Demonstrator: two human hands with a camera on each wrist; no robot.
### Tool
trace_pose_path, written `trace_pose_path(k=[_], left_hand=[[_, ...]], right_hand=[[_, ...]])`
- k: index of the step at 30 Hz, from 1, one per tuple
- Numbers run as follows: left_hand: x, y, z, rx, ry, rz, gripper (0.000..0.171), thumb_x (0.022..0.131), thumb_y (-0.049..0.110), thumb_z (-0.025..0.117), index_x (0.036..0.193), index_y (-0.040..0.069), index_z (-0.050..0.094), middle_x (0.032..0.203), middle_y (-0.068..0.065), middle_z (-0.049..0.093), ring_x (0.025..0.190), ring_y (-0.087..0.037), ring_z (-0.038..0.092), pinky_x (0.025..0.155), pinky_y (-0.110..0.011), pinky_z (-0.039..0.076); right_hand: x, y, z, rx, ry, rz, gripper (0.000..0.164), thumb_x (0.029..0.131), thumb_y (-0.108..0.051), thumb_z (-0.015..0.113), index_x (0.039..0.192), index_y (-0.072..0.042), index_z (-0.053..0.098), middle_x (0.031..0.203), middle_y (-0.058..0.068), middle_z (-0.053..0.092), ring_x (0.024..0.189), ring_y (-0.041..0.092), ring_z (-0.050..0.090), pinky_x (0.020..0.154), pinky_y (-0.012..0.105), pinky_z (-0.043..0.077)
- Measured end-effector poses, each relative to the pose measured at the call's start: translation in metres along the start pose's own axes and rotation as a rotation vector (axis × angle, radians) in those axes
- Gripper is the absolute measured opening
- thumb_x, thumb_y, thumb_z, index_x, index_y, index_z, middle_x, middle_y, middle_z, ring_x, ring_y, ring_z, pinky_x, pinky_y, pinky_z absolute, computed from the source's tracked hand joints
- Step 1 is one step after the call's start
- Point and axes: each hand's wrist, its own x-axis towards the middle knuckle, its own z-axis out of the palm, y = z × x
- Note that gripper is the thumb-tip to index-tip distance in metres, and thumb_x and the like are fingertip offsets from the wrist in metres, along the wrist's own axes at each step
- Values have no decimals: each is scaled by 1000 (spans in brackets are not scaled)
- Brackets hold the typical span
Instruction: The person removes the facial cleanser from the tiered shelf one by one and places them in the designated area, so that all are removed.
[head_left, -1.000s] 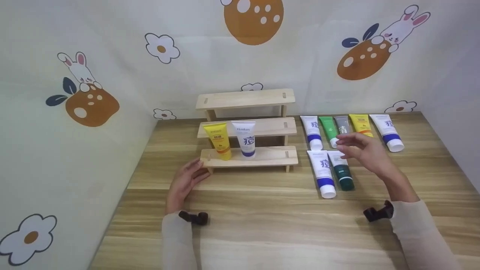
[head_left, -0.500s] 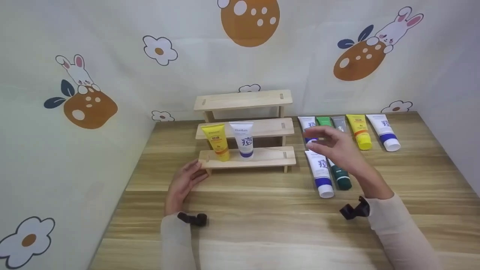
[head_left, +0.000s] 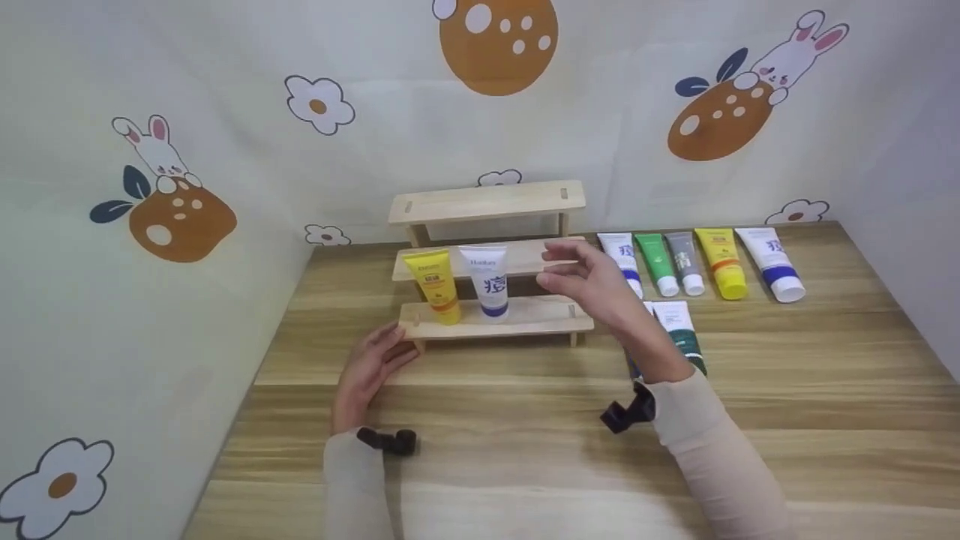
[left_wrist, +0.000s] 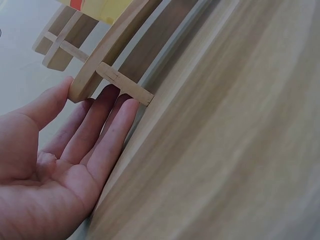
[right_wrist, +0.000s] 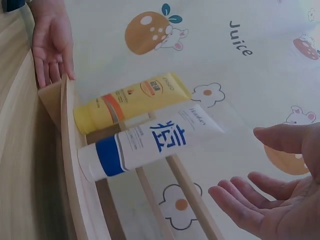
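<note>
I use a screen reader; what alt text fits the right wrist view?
An empty right hand, fingers relaxed, hovers beside a wooden rack holding a yellow tube and a white tube with a blue band. The left hand touches the rack's far end.

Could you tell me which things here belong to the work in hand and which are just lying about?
In hand:
- left hand touching the wooden rack
- right hand, empty, over the rack
- yellow tube and white tube standing on it

Lying about:
- tubes on the table
- patterned backdrop
</note>
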Motion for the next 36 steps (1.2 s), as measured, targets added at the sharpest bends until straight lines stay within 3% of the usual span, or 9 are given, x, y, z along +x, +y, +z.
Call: trace_pose_path(k=[8,16,25,36], left_hand=[[2,1,0,0,-13,-2,62,101,15,61,152,-4,31,122,-13,62,105,-20,68,102,-37,60],[3,1,-1,39,-28,5,59,102,16,58,151,-5,33,125,-15,60,107,-19,67,101,-36,60],[1,0,-1,7,-13,-6,56,101,15,59,150,-2,37,124,-15,63,106,-20,69,102,-36,59],[1,-1,-3,-8,-6,-7,59,101,15,61,151,-3,35,130,-19,59,108,-22,68,103,-37,59]], right_hand=[[13,5,27,-1,-31,61,57,94,-18,71,145,-4,47,149,17,49,134,33,54,114,44,49],[25,12,47,60,19,69,53,94,-18,70,140,-1,50,144,20,53,133,34,54,114,44,49],[35,16,62,47,61,115,53,91,-16,75,137,-2,52,141,18,56,132,33,56,114,45,50],[44,25,76,1,112,71,41,89,-12,76,125,-1,61,125,18,65,119,29,61,108,41,52]])
